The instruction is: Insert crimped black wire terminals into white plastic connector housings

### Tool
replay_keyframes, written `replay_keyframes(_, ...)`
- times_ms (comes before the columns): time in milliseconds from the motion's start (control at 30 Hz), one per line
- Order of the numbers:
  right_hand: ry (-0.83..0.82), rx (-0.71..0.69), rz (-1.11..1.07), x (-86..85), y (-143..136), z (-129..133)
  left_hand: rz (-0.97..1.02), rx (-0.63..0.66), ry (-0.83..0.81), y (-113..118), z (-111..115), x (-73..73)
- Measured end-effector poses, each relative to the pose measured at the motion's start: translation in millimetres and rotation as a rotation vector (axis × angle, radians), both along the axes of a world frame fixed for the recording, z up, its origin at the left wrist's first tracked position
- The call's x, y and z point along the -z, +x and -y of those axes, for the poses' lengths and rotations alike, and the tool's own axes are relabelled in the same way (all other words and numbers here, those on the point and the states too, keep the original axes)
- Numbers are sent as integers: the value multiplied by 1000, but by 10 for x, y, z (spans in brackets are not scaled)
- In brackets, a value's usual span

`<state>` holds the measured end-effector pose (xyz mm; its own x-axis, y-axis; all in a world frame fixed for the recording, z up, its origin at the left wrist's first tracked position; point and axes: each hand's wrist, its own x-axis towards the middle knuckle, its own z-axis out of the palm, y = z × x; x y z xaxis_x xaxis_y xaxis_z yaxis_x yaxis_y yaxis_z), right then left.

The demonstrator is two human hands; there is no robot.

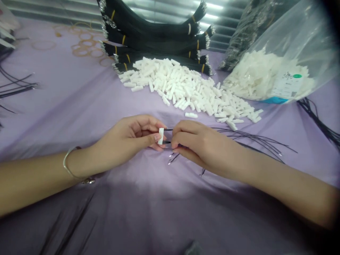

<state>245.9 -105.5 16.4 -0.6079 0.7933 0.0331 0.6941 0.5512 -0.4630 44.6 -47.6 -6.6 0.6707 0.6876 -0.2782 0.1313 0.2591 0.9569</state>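
Between the thumb and fingers of my left hand [132, 136] is a small white plastic connector housing [160, 136], held upright. Black wires [168, 130] run from its right side into my right hand [204, 145], whose thumb and fingertips pinch them close to the housing. Several more black wires [255, 136] trail out behind my right wrist, and a few metal-tipped ends show below that hand. How deep the wires sit in the housing cannot be made out. One loose housing [191, 115] lies just beyond my hands.
A large pile of white housings [183, 83] lies ahead on the purple cloth [87, 95]. Behind it are banded bundles of black wires [156, 35]. A clear bag [289, 53] of housings stands at right. Rubber bands [86, 47] lie at back left, loose wires [18, 86] at left.
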Motion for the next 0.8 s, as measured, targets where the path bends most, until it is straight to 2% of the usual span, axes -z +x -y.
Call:
replay_keyframes(200, 88, -66, 95, 24, 21, -4, 9, -12, -7, -15, -10, 4)
replay_keyframes(333, 173, 95, -85, -8, -17, -8, 19, -12, -9, -20, -13, 16)
replay_keyframes(400, 203, 125, -105, -49, -19, -4, 19, -6, -7, -21, -11, 20)
replay_keyframes(533, 82, -58, 90, -98, 49, -2, 46, -10, -13, -30, -7, 33)
replay_keyframes(600, 66, -108, 171, -91, 88, -8, 60, -12, -17, -34, -8, 40)
replay_keyframes(700, 64, -105, 199, -88, 99, -13, 46, -9, -18, -27, -11, 38)
replay_keyframes(800, -43, -9, 62, -119, 50, -3, 30, -6, -6, -15, -14, 22)
